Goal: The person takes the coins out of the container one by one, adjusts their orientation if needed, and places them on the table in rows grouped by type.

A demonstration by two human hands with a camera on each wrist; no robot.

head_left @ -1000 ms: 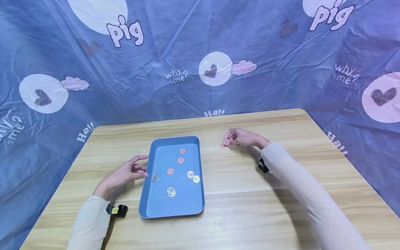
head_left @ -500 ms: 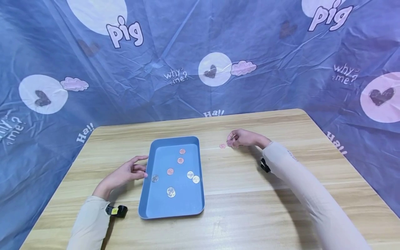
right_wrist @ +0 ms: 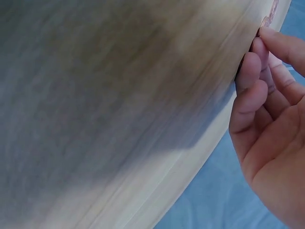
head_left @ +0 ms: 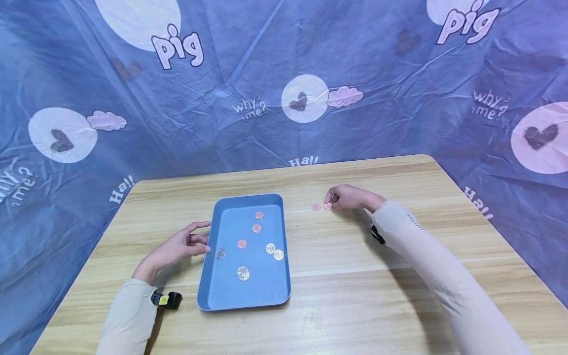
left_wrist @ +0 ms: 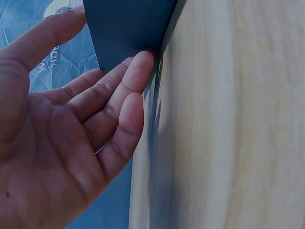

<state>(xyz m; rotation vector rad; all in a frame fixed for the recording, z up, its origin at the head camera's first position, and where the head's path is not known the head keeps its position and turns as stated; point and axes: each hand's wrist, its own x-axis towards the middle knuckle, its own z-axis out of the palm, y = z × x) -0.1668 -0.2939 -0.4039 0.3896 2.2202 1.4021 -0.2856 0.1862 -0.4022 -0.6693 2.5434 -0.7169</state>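
1. Down goes the right hand (head_left: pixel 348 197): a second ago it held a copper coin lifted just off the wood, and now its fingertips press that coin (head_left: pixel 327 206) flat onto the tabletop (head_left: pixel 399 296), just beside a second copper coin (head_left: pixel 316 207) lying loose to its left. My read is that the coin is being set down or slid rather than carried.

2. Biggest thing on the wood, the blue tray (head_left: pixel 213 296) sits left of centre, nearer the front edge than the back, and it has not shifted across these frames.

3. Left hand (head_left: pixel 177 246) has not budged either: it rests at the tray's left rim, fingers relaxed and nearly straight, fingertips (left_wrist: pixel 143 62) touching the tray wall, holding nothing.

4. Right hand's fingers (right_wrist: pixel 259 52) are curled and bunched close together, tips down on the wood; the wrist view shows only a sliver of the coin at them, so whether they pinch it or merely press it I cannot tell for sure.

5. Both copper coins lie to the right of the tray's far right corner, towards the back edge of the tabletop and well apart from the left hand.

6. Inside the tray sit six coins (head_left: pixel 256 228), copper ones towards its far end, silvery ones nearer.
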